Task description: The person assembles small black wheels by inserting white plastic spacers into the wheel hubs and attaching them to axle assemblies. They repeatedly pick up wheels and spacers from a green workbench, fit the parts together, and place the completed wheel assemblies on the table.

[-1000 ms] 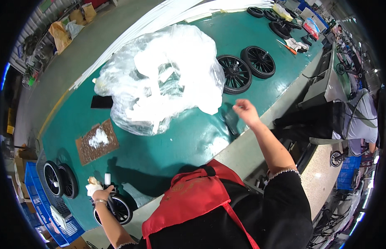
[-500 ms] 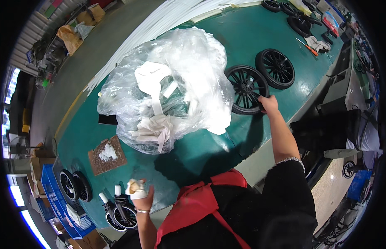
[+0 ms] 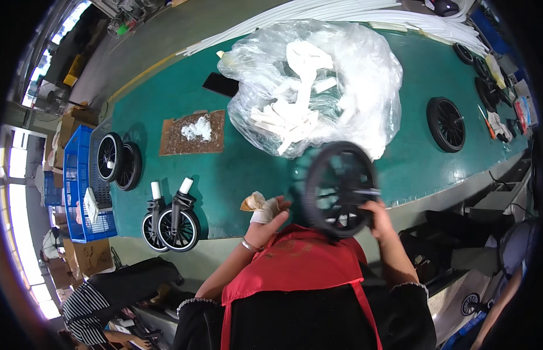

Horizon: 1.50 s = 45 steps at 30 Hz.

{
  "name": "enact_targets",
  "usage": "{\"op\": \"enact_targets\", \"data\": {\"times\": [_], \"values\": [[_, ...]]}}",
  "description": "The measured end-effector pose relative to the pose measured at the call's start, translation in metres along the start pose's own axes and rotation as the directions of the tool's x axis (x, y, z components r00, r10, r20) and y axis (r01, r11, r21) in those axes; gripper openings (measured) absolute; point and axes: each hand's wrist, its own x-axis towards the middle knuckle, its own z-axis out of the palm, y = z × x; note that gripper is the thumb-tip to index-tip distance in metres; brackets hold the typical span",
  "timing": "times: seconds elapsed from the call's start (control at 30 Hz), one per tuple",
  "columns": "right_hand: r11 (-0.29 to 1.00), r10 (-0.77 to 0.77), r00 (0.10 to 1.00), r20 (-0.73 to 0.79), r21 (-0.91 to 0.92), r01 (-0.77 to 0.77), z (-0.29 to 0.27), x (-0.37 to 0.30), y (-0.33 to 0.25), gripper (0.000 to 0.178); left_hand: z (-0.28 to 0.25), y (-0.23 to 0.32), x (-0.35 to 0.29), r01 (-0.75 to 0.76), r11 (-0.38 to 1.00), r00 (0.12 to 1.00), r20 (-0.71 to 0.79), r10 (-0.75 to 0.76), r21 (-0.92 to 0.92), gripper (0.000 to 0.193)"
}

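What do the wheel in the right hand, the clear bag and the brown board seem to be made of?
Wheel: probably black plastic with a rubbery outer band, dull all over; motion blur leaves it open.
Clear bag: thin, glossy plastic film, judging by its see-through crinkles and highlights.
Brown board: matt, speckled; perhaps cardboard or fibreboard.

Downward fisheye view from head height

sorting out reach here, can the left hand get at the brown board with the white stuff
Probably yes: only green tabletop seems to lie between the left hand and the brown board; the held wheel is off to the right.
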Motion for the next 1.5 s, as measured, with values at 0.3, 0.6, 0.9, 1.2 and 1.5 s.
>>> {"op": "enact_targets", "data": {"times": [0.3,0.6,0.9,1.2,1.5], "values": [[0.8,0.19,0.908,0.374,-0.594,0.077,0.063,0.006,0.026,0.055,-0.161,-0.068,-0.058,0.383,0.911,0.719,-0.669,-0.19,0.153,0.031],[0.199,-0.903,0.425,-0.069,-0.941,0.272,-0.146,0.115,-0.117,0.032,-0.125,-0.077,-0.088,0.173,0.967,0.537,-0.841,0.066,0.187,0.037],[-0.125,-0.899,0.437,0.03,-0.974,-0.189,-0.239,0.203,-0.21,0.05,-0.039,-0.067,-0.086,0.28,0.85,0.547,-0.802,0.24,0.446,0.043],[-0.182,-0.781,0.616,0.109,-0.982,-0.056,-0.162,0.167,-0.161,0.04,-0.034,-0.081,-0.105,0.244,0.914,0.548,-0.824,0.147,0.325,0.04],[-0.175,-0.711,0.591,0.38,-0.91,0.375,0.003,0.035,0.018,0.039,-0.104,-0.067,-0.105,0.201,0.911,0.667,-0.731,0.141,0.359,0.038]]}}
